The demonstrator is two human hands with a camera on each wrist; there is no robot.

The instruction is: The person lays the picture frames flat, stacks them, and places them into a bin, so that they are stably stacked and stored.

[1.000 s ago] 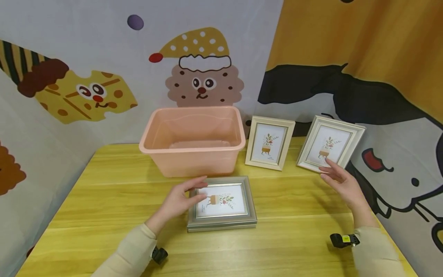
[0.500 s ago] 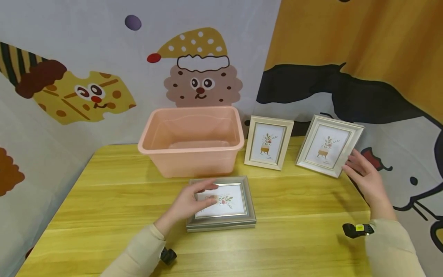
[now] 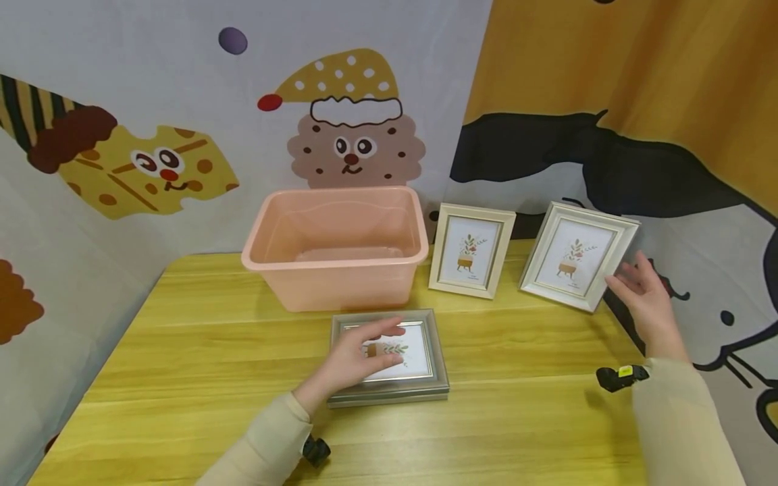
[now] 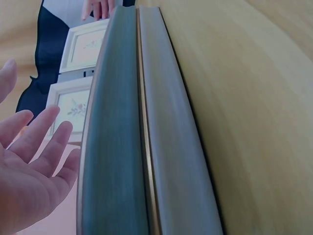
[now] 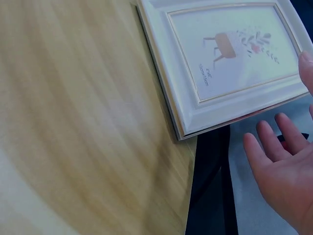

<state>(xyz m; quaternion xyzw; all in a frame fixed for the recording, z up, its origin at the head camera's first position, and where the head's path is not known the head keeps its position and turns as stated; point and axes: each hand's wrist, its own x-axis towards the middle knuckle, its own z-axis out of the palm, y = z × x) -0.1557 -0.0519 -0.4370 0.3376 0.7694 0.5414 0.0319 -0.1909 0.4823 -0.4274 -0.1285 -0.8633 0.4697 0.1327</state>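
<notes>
Two silver-grey picture frames lie stacked flat, the upper picture frame [image 3: 439,351] showing a plant print turned sideways. Over it hovers my left hand [image 3: 355,358], fingers extended and holding nothing; the left wrist view shows the layered edges of the stack [image 4: 117,127] beside spread fingers [image 4: 46,152]. At the back right a white picture frame [image 3: 576,256] leans upright, slightly tilted. My right hand [image 3: 653,314] is at its lower right edge, with the thumb in front and relaxed fingers [image 5: 266,142] just off the frame's side in the right wrist view.
A pink plastic bin [image 3: 337,283] stands at the table's back, behind the stack. Between it and the white frame leans a cream picture frame [image 3: 472,251]. A cartoon-printed cloth [image 3: 200,54] hangs behind and beside the yellow wooden table [image 3: 182,378].
My right hand has moved from in front of the white frame rightward to its side edge. The left hand has drifted right across the stack. The frames have stayed put.
</notes>
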